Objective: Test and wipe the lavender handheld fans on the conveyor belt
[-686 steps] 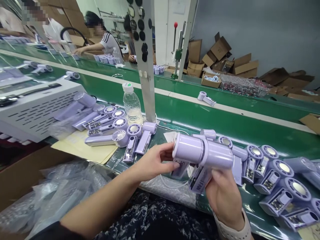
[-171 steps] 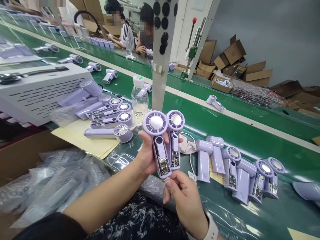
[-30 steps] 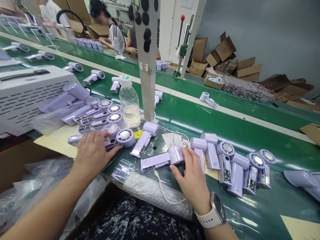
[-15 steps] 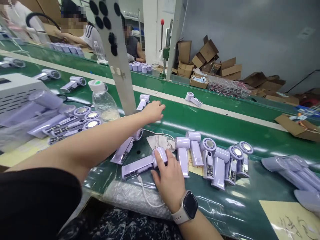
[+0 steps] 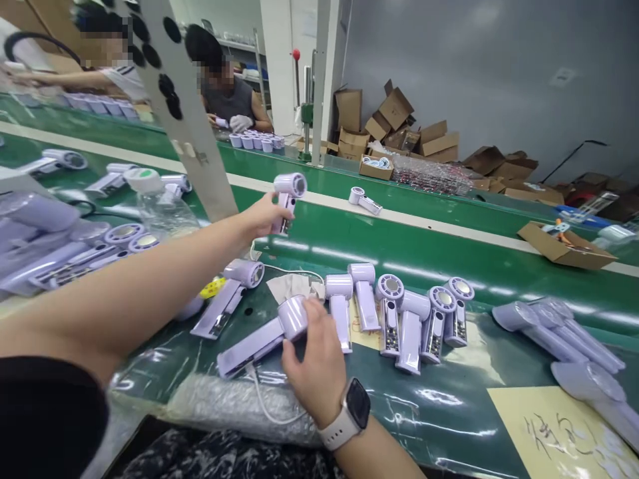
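Out over the green conveyor, my left hand (image 5: 264, 216) is closed round the handle of a lilac handheld fan (image 5: 290, 185), its round head up. On the near work surface another lilac handheld fan (image 5: 254, 347) lies on its side, a white cable beside its handle. My right hand (image 5: 319, 362) rests against that fan's head, thumb and fingers apart. Left of it lies a fan with an uncovered handle side (image 5: 222, 309). To the right, a row of fans (image 5: 410, 332) lies close together, some with bare circuit boards showing.
A metal post (image 5: 192, 153) and a water bottle (image 5: 160, 199) stand at the left. One fan (image 5: 364, 199) lies on the pale conveyor strip. Bubble wrap (image 5: 234, 406) lines the front edge. Wrapped fans (image 5: 554, 326) and handwritten yellow paper (image 5: 534, 426) are at right. Co-workers sit across the line.
My left hand left the fans at the left, reached over the conveyor and took hold of a fan there. My right hand stayed by the lying fan, its fingers now looser. The view swung right.
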`<state>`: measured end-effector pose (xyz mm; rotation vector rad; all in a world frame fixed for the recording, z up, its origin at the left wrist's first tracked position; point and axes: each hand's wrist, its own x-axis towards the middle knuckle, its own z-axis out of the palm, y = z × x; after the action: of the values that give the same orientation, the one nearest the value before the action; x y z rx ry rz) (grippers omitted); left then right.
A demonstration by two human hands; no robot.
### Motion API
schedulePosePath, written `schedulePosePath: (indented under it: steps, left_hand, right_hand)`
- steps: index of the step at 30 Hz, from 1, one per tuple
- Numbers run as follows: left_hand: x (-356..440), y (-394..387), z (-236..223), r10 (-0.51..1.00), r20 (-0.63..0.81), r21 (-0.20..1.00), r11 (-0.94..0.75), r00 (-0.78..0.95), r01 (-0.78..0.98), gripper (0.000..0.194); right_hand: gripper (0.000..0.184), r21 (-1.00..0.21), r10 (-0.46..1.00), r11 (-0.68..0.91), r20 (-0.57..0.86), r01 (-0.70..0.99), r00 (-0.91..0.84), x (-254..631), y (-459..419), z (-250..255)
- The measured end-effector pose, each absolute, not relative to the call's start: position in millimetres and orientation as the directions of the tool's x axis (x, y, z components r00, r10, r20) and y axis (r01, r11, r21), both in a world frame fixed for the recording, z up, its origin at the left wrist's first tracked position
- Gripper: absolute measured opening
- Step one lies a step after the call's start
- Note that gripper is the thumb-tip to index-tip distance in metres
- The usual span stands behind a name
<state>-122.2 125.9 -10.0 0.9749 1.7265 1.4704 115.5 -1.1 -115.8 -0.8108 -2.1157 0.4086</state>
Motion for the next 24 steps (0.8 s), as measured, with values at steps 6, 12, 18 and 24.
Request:
schedulePosePath:
  steps: [6, 12, 18, 24]
  left_hand:
    - [-103, -43, -29, 0.993, -0.068, 0.988, 0.081, -0.097, 0.135, 0.044]
    - [-69, -103, -68, 0.988, -0.152, 0.923, 0.140, -0.005, -0.359, 0.069]
    - [-80, -86, -65, 0.909, 0.056, 0.863, -0.252, -0.414, -0.437, 0.076]
    - [-78, -74, -53, 0.868, 0.057, 0.796, -0.337, -0.493, -0.502, 0.069]
  right_hand:
    - [0.044, -0.600, 0.663, 0.746, 0.635, 0.288, -0.397, 127, -4, -92]
    - [0.050, -0.615, 0.636, 0.757, 0.615, 0.222, -0.465, 111, -1, -51]
    - [0.008, -0.594, 0.731, 0.587, 0.098, 0.550, -0.675, 75, -16, -81]
    - [0.008, -0.777, 0.621, 0.471, -0.044, 0.418, -0.783, 91, -34, -93]
